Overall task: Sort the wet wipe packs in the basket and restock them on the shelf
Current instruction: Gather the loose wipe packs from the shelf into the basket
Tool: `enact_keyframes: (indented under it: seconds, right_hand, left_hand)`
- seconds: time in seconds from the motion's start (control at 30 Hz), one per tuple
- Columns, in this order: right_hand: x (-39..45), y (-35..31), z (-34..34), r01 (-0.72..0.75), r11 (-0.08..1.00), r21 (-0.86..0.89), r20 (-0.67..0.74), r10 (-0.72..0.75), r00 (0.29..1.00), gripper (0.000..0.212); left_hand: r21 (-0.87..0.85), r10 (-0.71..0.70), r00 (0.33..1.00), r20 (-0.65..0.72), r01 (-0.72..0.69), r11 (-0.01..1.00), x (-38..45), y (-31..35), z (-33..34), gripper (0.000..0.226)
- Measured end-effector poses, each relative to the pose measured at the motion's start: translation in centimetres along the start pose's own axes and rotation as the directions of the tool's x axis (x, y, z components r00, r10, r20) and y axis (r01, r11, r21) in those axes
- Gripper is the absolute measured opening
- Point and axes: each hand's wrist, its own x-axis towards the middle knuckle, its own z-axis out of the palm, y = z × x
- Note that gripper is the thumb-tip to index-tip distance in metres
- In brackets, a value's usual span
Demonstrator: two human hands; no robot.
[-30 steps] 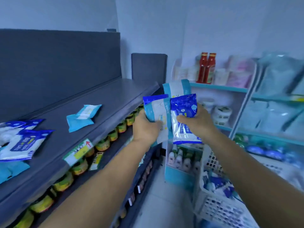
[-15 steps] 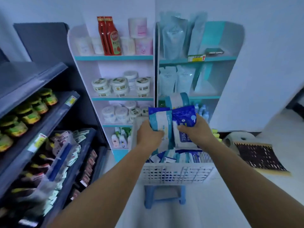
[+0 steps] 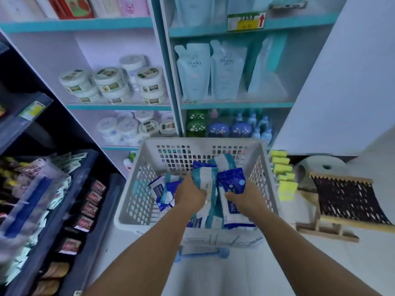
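Below the teal shelves [image 3: 119,107], a white perforated basket [image 3: 136,199] holds loose wet wipe packs [image 3: 162,194]. Inside it, the left hand [image 3: 190,196] grips a pale blue-and-white pack [image 3: 204,178], and the right hand [image 3: 245,198] clutches a dark blue pack [image 3: 232,180] beside it.

Both hands, left [image 3: 190,194] and right [image 3: 245,196], have lowered the gripped wipe packs [image 3: 210,180] from shelf height into the basket [image 3: 136,201].

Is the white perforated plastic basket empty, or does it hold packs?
Not empty. The white perforated plastic basket holds several blue-and-white wet wipe packs; how many, cannot tell.
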Motion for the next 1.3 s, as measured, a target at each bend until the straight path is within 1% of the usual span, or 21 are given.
enact_keyframes:
  seconds: [0.1, 0.2, 0.27, 0.33, 0.37, 0.4, 0.47, 0.5, 0.53, 0.6, 0.67, 0.73, 0.8, 0.87, 1.0, 1.13, 1.2, 1.3]
  right_hand:
    - [3.0, 2.2, 1.7, -0.063, 0.996, -0.061, 0.034, 0.066, 0.997, 0.035]
    - [5.3, 3.9, 3.3, -0.115, 0.988, -0.107, 0.049, 0.121, 0.991, 0.033]
    - [6.7, 5.0, 4.3, -0.149, 0.982, -0.120, 0.053, 0.156, 0.986, 0.031]
    - [8.0, 5.6, 5.1, -0.174, 0.972, -0.155, 0.055, 0.185, 0.981, 0.028]
    - [8.5, 5.7, 5.4, -0.176, 0.968, -0.178, 0.057, 0.189, 0.980, 0.030]
    - [9.0, 5.7, 5.6, -0.175, 0.961, -0.214, 0.064, 0.193, 0.979, 0.038]
    - [9.3, 5.3, 5.8, -0.192, 0.932, -0.308, 0.080, 0.226, 0.971, 0.066]
    - [9.3, 5.0, 5.9, -0.196, 0.913, -0.358, 0.079, 0.239, 0.968, 0.074]
    - [9.1, 4.6, 5.9, -0.184, 0.895, -0.406, 0.082, 0.236, 0.968, 0.076]
    - [8.7, 4.2, 5.8, -0.123, 0.871, -0.476, 0.092, 0.188, 0.978, 0.072]
    - [8.2, 3.3, 5.7, -0.050, 0.842, -0.538, 0.112, 0.130, 0.985, 0.073]
    - [6.8, 1.2, 5.4, 0.042, 0.801, -0.597, 0.145, 0.056, 0.988, 0.074]
    - [5.0, -1.2, 5.1, 0.151, 0.751, -0.643, 0.196, -0.029, 0.980, 0.065]
    - [3.2, -3.4, 4.9, 0.239, 0.704, -0.669, 0.244, -0.096, 0.965, 0.057]
    - [-1.1, -7.6, 5.1, 0.391, 0.621, -0.680, 0.334, -0.212, 0.918, 0.065]
    - [-5.7, -12.1, 6.2, 0.545, 0.554, -0.630, 0.433, -0.331, 0.838, 0.068]
    - [-8.0, -14.5, 7.3, 0.614, 0.510, -0.603, 0.478, -0.385, 0.789, 0.068]
    - [-11.4, -18.1, 9.4, 0.697, 0.442, -0.565, 0.536, -0.445, 0.717, 0.064]
  left_hand:
    - [0.050, -0.056, 0.997, 0.046, 0.053, 0.997, 2.9, -1.8, 2.3, 0.025]
    - [0.097, -0.103, 0.990, 0.094, 0.094, 0.991, 5.1, -3.4, 4.2, 0.024]
    - [0.123, -0.119, 0.985, 0.125, 0.104, 0.987, 6.6, -4.2, 5.2, 0.034]
    - [0.142, -0.130, 0.978, 0.162, 0.107, 0.984, 8.0, -4.9, 5.9, 0.049]
    - [0.155, -0.131, 0.973, 0.191, 0.102, 0.983, 8.5, -5.2, 6.1, 0.058]
    - [0.181, -0.123, 0.967, 0.221, 0.084, 0.980, 9.0, -5.4, 6.3, 0.066]
    - [0.279, -0.082, 0.958, 0.274, 0.003, 0.960, 9.4, -5.7, 6.2, 0.077]
    - [0.340, -0.061, 0.954, 0.293, -0.045, 0.939, 9.4, -5.7, 6.1, 0.080]
    - [0.401, -0.049, 0.950, 0.307, -0.082, 0.912, 9.4, -5.8, 5.8, 0.081]
    - [0.516, -0.024, 0.952, 0.306, -0.145, 0.844, 8.9, -5.8, 5.1, 0.079]
    - [0.594, 0.032, 0.955, 0.294, -0.208, 0.777, 8.0, -5.4, 4.1, 0.075]
    - [0.639, 0.090, 0.958, 0.272, -0.250, 0.728, 6.9, -4.8, 2.6, 0.072]
    - [0.664, 0.140, 0.961, 0.237, -0.266, 0.699, 5.5, -4.1, 0.7, 0.070]
    - [0.669, 0.169, 0.967, 0.188, -0.252, 0.699, 3.7, -3.5, -1.5, 0.069]
    - [0.639, 0.187, 0.981, 0.053, -0.177, 0.749, -1.1, -2.8, -6.6, 0.061]
    - [0.594, 0.197, 0.977, -0.079, -0.112, 0.797, -6.3, -3.1, -12.6, 0.055]
    - [0.608, 0.182, 0.974, -0.133, -0.064, 0.791, -8.9, -3.7, -15.9, 0.056]
    - [0.608, 0.134, 0.961, -0.244, 0.044, 0.793, -12.4, -5.4, -20.4, 0.057]
